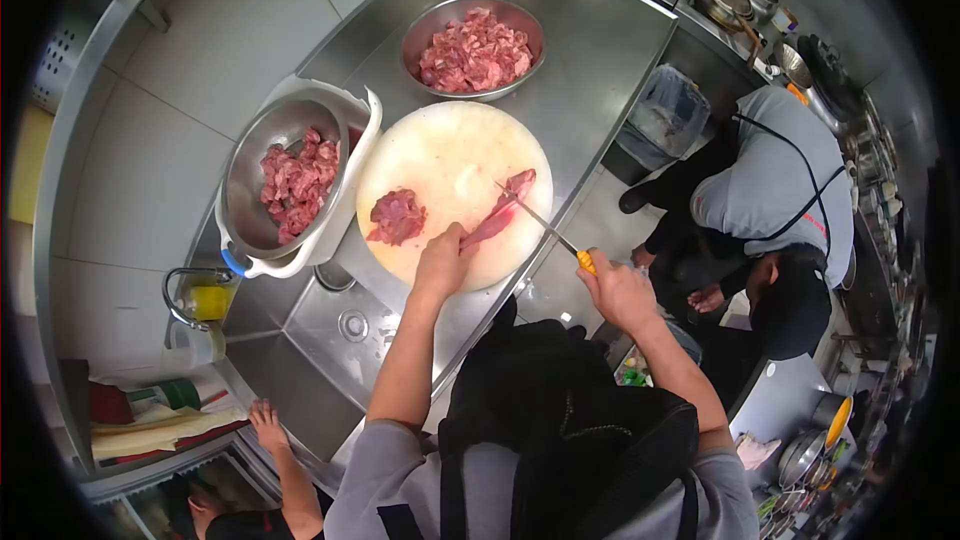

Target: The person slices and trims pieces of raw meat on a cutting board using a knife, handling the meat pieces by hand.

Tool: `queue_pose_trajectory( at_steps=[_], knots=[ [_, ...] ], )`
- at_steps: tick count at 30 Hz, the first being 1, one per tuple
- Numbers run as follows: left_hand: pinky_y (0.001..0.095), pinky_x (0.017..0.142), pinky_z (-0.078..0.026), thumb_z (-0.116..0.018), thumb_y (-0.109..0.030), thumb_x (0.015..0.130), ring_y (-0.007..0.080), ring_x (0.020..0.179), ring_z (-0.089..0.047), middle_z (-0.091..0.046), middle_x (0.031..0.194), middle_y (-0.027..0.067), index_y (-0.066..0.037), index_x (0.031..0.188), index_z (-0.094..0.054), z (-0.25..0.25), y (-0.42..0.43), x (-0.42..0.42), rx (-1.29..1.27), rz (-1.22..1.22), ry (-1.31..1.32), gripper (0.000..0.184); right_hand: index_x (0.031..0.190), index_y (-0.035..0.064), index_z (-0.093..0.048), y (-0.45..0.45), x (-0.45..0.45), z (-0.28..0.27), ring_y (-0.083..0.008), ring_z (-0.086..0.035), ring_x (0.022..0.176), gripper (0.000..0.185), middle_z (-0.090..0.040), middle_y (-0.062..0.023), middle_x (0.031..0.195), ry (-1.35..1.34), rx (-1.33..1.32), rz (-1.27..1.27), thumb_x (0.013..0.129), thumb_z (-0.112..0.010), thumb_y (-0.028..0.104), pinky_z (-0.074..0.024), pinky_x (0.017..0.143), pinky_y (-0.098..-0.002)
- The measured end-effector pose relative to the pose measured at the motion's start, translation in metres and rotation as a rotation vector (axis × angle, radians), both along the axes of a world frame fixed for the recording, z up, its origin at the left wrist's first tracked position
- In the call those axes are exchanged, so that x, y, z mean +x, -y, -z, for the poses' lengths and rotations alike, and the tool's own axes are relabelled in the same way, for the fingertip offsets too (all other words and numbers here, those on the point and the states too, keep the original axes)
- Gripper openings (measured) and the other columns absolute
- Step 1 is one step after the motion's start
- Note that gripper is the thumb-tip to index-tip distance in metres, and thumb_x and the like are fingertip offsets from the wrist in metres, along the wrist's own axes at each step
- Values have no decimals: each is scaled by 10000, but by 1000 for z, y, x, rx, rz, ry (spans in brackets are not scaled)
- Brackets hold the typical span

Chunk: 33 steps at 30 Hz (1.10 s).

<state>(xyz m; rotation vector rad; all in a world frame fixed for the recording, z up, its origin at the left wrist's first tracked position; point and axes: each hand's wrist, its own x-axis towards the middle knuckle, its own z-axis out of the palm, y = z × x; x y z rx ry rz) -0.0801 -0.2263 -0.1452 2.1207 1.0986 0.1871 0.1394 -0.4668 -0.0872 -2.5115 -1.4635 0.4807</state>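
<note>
On a round white cutting board point(450, 145) lies a long strip of raw red meat point(488, 227). The near end of that strip is pinched in the fingers of my left hand point(445, 258). My right hand point(618, 290) is closed round the yellow handle of a knife point(545, 224), whose blade rests across the strip near its far end. A separate chunk of meat point(397, 217) sits at the left of the board. Behind the board stands a metal bowl point(410, 48) heaped with cut meat pieces point(477, 50).
Left of the board, a second metal bowl point(240, 175) with meat sits in a white tub point(365, 140). A sink point(300, 355) with a faucet point(170, 290) lies nearer. A co-worker point(775, 180) bends over at right; another person's hand point(267, 425) is at lower left. A lined bin point(668, 110) stands beyond the counter edge.
</note>
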Motion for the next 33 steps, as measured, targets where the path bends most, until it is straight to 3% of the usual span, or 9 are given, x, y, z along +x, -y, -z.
queue_pose_trajectory(
  at_steps=[4, 7, 9, 10, 12, 20, 33],
  knots=[
    [482, 821, -573, -765, -253, 993, 420, 916, -754, -769, 977, 245, -9, 1081, -686, 0, -3, -11, 7, -4, -26, 271, 1255, 87, -575, -5, 8, -17, -486, -755, 813, 365, -773, -211, 898, 49, -111, -34, 1098, -618, 414, -595, 711, -582],
    [490, 850, -567, -813, -244, 951, 424, 984, -734, -756, 1066, 233, -15, 1082, -690, -6, 0, -15, 82, 29, -27, 290, 1257, 85, -567, -6, 7, -24, -490, -749, 806, 358, -773, -207, 902, 25, -93, -29, 1102, -611, 405, -593, 714, -585],
    [498, 870, -559, -869, -205, 884, 425, 1046, -695, -722, 1153, 205, -21, 1088, -694, -24, 5, -14, 405, 7, -3, 326, 1249, 86, -565, -6, 1, -29, -493, -746, 803, 351, -771, -206, 900, 7, -61, -32, 1103, -610, 401, -592, 717, -588],
    [498, 870, -559, -869, -205, 884, 425, 1046, -695, -722, 1153, 205, -21, 1088, -694, -22, 5, -10, 398, 3, -9, 326, 1242, 87, -562, -8, -2, -31, -495, -743, 800, 344, -770, -205, 898, -11, -17, -32, 1103, -610, 398, -592, 721, -592],
    [498, 882, -554, -902, -154, 827, 413, 1054, -664, -695, 1178, 180, -21, 1098, -693, -18, 2, 0, 420, 92, 274, 367, 1236, 86, -562, -12, -10, -33, -496, -742, 798, 339, -769, -204, 898, -23, -37, -51, 1104, -608, 395, -591, 721, -594],
    [460, 922, -535, -855, -87, 867, 365, 1037, -644, -707, 1099, 127, -33, 1053, -722, 32, 12, 47, 436, 55, 385, 235, 1211, 75, -553, -8, -13, -34, -491, -738, 775, 332, -762, -208, 902, -54, -202, -106, 1105, -606, 385, -590, 708, -592],
    [435, 933, -549, -814, -59, 893, 339, 1068, -661, -719, 1097, 104, -40, 1033, -733, 33, 9, 45, 453, 80, 418, 163, 1190, 56, -491, -18, -6, -43, -513, -740, 802, 317, -758, -265, 902, -133, -323, -166, 1126, -569, 356, -583, 726, -619]
  ],
)
